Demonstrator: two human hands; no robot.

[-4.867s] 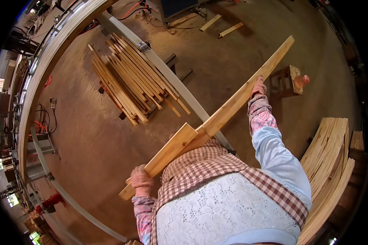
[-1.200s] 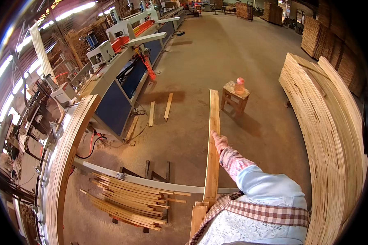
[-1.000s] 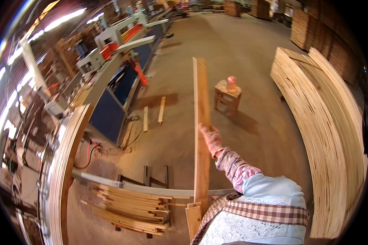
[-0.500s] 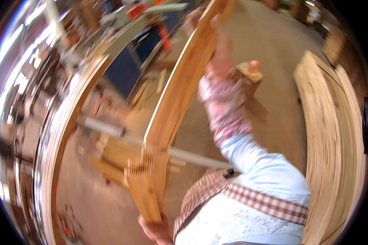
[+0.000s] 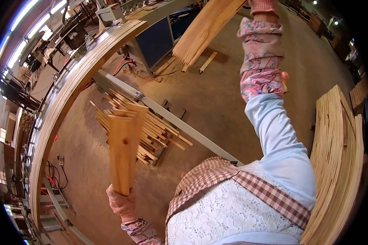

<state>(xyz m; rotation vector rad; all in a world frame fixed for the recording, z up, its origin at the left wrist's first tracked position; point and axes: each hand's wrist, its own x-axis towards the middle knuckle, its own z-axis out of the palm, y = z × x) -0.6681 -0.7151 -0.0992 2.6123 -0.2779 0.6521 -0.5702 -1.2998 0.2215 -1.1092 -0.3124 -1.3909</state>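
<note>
- While both gloved hands are closed on the bundle of wooden strips [image 5: 124,147], left hand [image 5: 120,202] low, right hand [image 5: 262,6] overhead, it stays tilted.
- If one grip loosens, strips could slide out onto the floor [image 5: 229,98].

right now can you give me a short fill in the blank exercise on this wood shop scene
1. The left hand grips the lower end of a wooden ____.
2. The right hand is raised ____ the person's head, near the top edge of the view.
3. A pile of thin wooden strips lies on the ____.
4. The tall stack of boards stands to the person's ____.

Missing words: board; above; floor; right
</note>
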